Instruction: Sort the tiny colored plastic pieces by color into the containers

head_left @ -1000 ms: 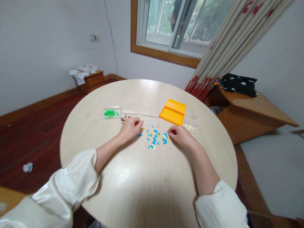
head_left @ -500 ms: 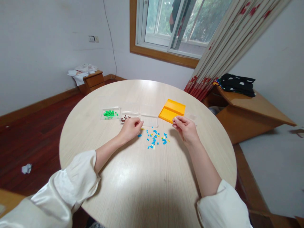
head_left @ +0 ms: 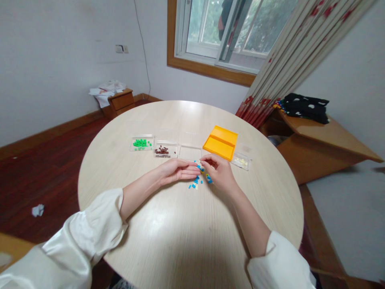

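My left hand (head_left: 180, 170) lies palm up with its fingers stretched to the right, low over the table. Close to its fingertips is my right hand (head_left: 215, 168), thumb and fingers pinched together; whatever sits between them is too small or hidden to make out. Below and between the hands are small blue pieces (head_left: 193, 186), with a few yellow ones mixed in. The hands cover part of this scatter. Just behind the fingers stands a clear plastic box (head_left: 190, 145).
Green pieces fill part of a clear box (head_left: 142, 149) at the left, beside another box (head_left: 166, 141) with brown pieces (head_left: 162, 150). An open orange case (head_left: 221, 141) lies behind my right hand. Right of it, a clear box (head_left: 245, 167) holds pale yellow pieces.
My left hand has turned from a closed, palm-down pose to open and palm up, moving right. My right hand has moved left and down from beside the orange case, uncovering the pale-yellow box.
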A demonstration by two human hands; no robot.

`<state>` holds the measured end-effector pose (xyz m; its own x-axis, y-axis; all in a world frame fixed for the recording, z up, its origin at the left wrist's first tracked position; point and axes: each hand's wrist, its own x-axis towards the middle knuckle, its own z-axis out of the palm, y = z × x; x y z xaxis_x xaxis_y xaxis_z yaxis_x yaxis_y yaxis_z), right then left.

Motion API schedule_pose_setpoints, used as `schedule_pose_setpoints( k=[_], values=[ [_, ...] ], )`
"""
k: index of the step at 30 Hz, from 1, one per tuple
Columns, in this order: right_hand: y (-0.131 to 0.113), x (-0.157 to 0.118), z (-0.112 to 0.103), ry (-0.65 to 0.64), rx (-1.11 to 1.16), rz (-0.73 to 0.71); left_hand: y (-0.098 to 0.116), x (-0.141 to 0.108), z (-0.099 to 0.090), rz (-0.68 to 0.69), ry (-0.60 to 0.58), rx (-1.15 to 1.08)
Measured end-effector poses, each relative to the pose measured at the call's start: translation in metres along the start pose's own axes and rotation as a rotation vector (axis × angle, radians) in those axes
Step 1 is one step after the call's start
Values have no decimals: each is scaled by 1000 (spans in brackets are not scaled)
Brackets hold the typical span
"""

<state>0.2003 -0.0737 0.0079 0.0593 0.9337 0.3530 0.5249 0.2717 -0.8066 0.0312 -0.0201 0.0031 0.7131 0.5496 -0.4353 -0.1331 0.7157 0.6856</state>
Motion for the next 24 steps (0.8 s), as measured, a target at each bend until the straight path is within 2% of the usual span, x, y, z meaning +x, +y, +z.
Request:
schedule_pose_setpoints(
  k=[5,9,13,15,19,24],
  values=[
    [3,-4,5,-101,-84,-147,-2,2,1,1,10,-42],
    [2,-3,3,-86,-116,-117,-2,2,3,5,15,-57],
    [-1,1,-13,-31,-173,-54,-1,2,2,65,64,-43],
    [0,3,-26,-93,-234,6,0,3,1,103,124,-34],
    [7,2,-47,-319,-356,120,0,5,-1,148,178,-8],
    [10,-1,-53,-385,-443,166,0,5,-2,157,178,11]
  ],
)
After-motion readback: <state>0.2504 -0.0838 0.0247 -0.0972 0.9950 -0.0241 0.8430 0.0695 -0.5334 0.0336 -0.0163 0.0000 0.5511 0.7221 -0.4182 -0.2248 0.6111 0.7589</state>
